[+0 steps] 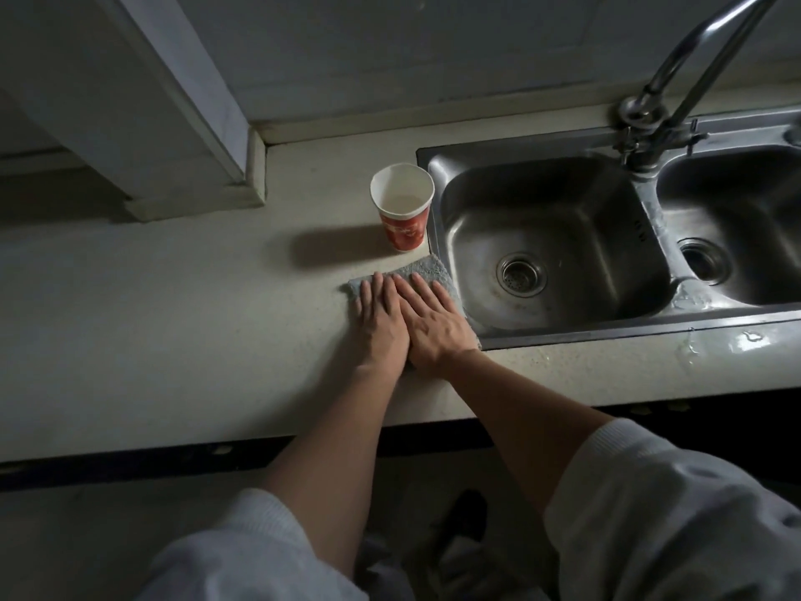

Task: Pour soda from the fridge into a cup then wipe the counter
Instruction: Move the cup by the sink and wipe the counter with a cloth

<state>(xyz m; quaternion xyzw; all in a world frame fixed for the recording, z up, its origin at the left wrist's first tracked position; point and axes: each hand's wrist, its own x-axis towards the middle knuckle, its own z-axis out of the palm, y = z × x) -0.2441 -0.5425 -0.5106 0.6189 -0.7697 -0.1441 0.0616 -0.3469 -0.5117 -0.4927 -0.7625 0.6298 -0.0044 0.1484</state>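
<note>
Left grip: the left grip (383, 316) lies flat, palm down, on the cloth, fingers straight and close together. It presses on the cloth and clasps nothing.
Right grip: the right grip (433, 323) lies just as flat beside it, fingers straight and slightly spread, pressing on the same cloth. Its inner edge touches the left grip.
Cloth: a grey cloth (427, 268) is spread on the tabletop under both palms. Only its far edge and right side show past the fingers, and its right edge reaches the sink's left rim.
Cup: a red patterned paper cup (403, 206) with a white inside stands upright on the tabletop beyond the cloth, just beside the sink's left rim. A pale liquid shows low inside it.
Tabletop: the pale speckled tabletop (173, 297) runs left from the sink, and the cup's shadow falls on it to the left.
Sink: a steel double sink (468, 197) sits to the right, with a drain strainer (521, 274) in the near basin. Water glints on its front rim.
Faucet: a curved metal faucet (676, 93) rises behind the divider between the basins.
Sleeves: light sleeves (650, 492) are pushed up, leaving both forearms bare.
</note>
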